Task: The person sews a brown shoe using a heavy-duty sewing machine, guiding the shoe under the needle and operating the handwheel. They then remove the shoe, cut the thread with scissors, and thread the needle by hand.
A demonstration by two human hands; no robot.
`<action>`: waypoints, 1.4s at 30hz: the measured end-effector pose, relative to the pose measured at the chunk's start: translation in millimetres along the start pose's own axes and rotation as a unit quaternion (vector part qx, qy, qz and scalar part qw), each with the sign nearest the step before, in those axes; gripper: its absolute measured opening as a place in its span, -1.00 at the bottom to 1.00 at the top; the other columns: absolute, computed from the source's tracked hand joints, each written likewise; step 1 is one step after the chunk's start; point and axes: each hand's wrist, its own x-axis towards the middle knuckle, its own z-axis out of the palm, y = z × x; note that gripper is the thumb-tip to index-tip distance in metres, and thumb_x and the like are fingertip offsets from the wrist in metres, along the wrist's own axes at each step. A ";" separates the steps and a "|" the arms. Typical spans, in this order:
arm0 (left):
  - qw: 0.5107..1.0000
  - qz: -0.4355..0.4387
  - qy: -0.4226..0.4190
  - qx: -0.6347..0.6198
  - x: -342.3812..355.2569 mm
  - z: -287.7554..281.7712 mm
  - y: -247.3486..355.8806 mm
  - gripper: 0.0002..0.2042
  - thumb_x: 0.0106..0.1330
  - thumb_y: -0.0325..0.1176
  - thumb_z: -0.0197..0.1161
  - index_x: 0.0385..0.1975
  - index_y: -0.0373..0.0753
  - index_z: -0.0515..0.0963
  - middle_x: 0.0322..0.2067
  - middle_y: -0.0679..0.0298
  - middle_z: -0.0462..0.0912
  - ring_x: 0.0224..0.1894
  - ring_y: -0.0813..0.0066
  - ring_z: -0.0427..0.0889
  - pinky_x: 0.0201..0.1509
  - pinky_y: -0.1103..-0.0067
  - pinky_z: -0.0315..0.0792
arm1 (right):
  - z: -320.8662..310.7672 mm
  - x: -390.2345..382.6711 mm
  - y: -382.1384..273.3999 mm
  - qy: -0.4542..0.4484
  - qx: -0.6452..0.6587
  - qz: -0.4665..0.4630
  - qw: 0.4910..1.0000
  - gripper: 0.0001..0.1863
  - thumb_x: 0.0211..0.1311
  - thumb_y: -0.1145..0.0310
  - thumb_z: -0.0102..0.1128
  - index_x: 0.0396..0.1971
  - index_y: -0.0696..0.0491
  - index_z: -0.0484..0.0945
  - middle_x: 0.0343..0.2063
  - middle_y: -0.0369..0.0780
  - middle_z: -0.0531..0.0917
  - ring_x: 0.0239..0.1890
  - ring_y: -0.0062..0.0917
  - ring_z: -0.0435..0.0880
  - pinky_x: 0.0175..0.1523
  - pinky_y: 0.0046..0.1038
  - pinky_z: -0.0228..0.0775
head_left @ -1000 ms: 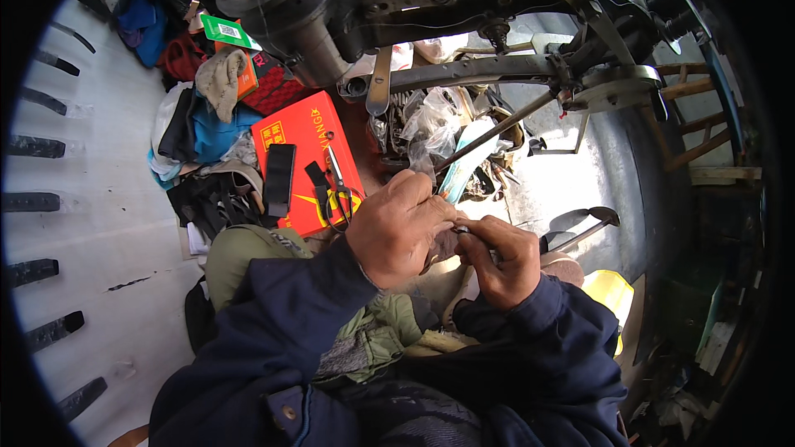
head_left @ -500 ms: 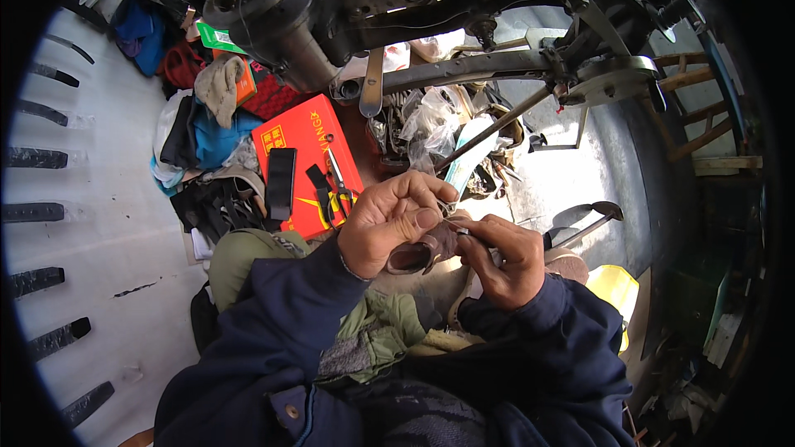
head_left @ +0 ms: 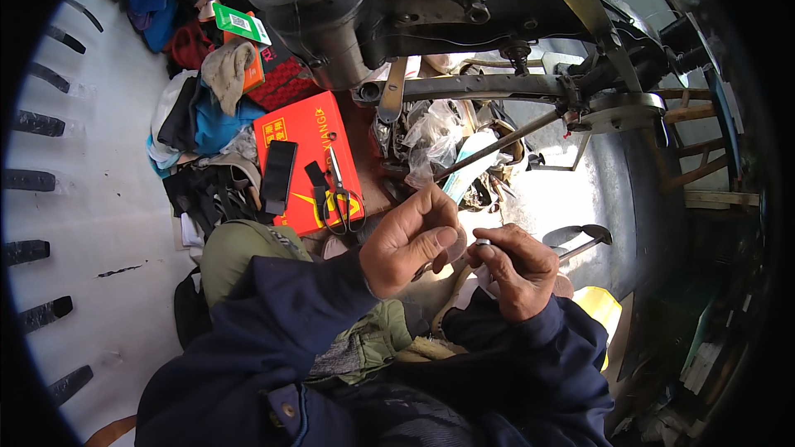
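My left hand [head_left: 411,242] is closed, thumb pressed against curled fingers. Whatever it pinches is too small or hidden to name. Part of a brown piece [head_left: 426,269] shows just below these fingers, mostly covered by them. A short gap to the right, my right hand [head_left: 520,271] is also closed, with a small silvery piece [head_left: 484,242] at its thumb and fingertips. Both hands are raised above my lap, level with each other. Forward and left of them, black-handled scissors [head_left: 338,186] lie on a red box [head_left: 311,145].
A dark metal machine [head_left: 331,25] with a long arm spans the space ahead. A black phone-like slab [head_left: 279,175] rests on the box. Clothes and bags are heaped at far left. Clear plastic bags [head_left: 435,132] lie beneath the machine; a yellow container [head_left: 598,310] stands at right.
My hands have moved apart, the right one rightward and slightly down. The brown piece, plainly visible between them before, is now mostly behind my left hand. The view has shifted slightly.
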 end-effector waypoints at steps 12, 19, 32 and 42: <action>0.981 0.066 0.044 0.175 3.6 2.1 -21.6 -0.84 0.47 -0.53 0.28 -0.03 -0.33 0.54 -0.52 0.45 0.56 -0.41 0.80 0.53 -0.32 0.73 0.39 | -5.1 1.4 13.5 -0.012 0.057 -0.007 0.998 -0.81 0.33 0.55 0.36 -0.10 0.26 0.75 -0.26 -0.16 0.74 -0.23 -0.55 0.66 -0.08 -0.52 0.46; 0.979 0.097 0.065 0.166 2.4 4.6 -19.6 -0.91 0.40 -0.58 0.34 -0.16 -0.37 0.63 -0.31 0.19 0.79 -0.18 0.57 0.79 -0.14 0.62 0.63 | -3.9 0.9 13.5 -0.016 0.070 0.000 0.997 -0.83 0.37 0.49 0.37 -0.13 0.25 0.74 -0.23 -0.16 0.73 -0.24 -0.53 0.68 -0.06 -0.49 0.50; 0.885 0.222 0.072 0.403 4.6 0.9 -7.7 -0.90 0.33 -0.61 0.38 -0.20 -0.33 0.69 -0.30 0.15 0.80 -0.27 0.41 0.83 -0.24 0.57 0.66 | -4.4 0.8 14.4 -0.018 0.182 0.025 0.983 -0.82 0.33 0.63 0.34 -0.11 0.28 0.61 -0.16 -0.13 0.74 -0.07 -0.49 0.71 0.12 -0.42 0.54; 0.869 0.249 0.051 0.425 7.8 -1.9 -8.5 -0.85 0.31 -0.65 0.36 -0.18 -0.31 0.73 -0.32 0.15 0.81 -0.29 0.41 0.83 -0.24 0.58 0.67 | -4.7 -1.1 10.6 -0.004 0.139 0.058 0.989 -0.73 0.34 0.67 0.30 0.02 0.28 0.62 -0.14 -0.16 0.77 -0.08 -0.53 0.75 0.13 -0.48 0.55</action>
